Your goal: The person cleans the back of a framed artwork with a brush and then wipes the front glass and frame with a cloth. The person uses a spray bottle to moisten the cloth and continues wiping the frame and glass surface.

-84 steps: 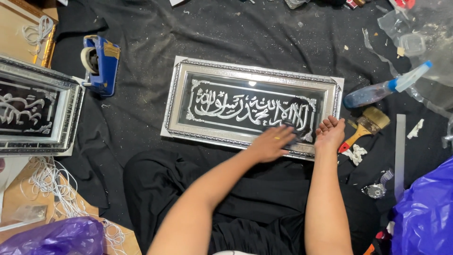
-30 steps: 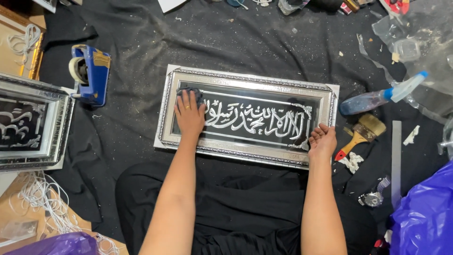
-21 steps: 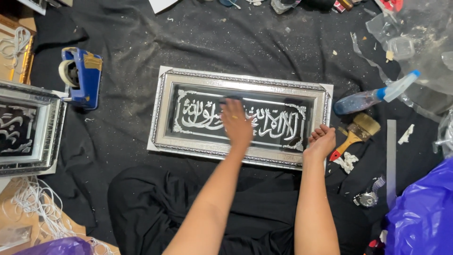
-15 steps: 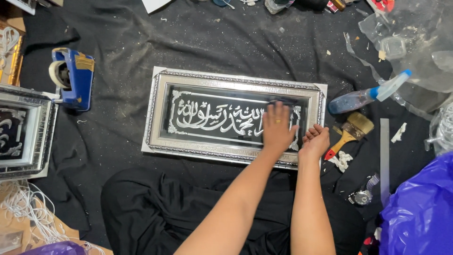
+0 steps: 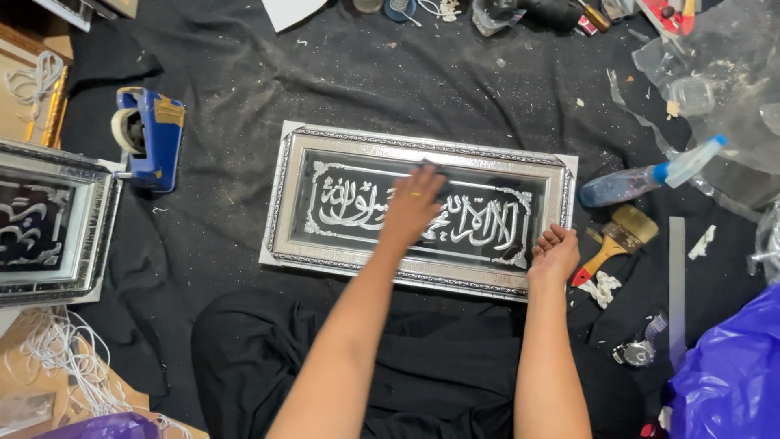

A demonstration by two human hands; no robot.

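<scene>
Leftward since before, left hand [image 5: 414, 203] lies flat on framed panel [image 5: 422, 210]; right hand [image 5: 554, 254], fingers curled, grips its corner.

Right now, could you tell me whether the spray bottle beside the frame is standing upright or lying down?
Lying down: the spray bottle rests on its side on the black cloth, nozzle pointing up-right, beside the silver frame.

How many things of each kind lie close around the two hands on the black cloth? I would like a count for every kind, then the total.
Silver picture frames: 2
Spray bottles: 1
Paintbrushes: 1
Blue tape dispensers: 1
Wristwatches: 1
Total: 6
</scene>
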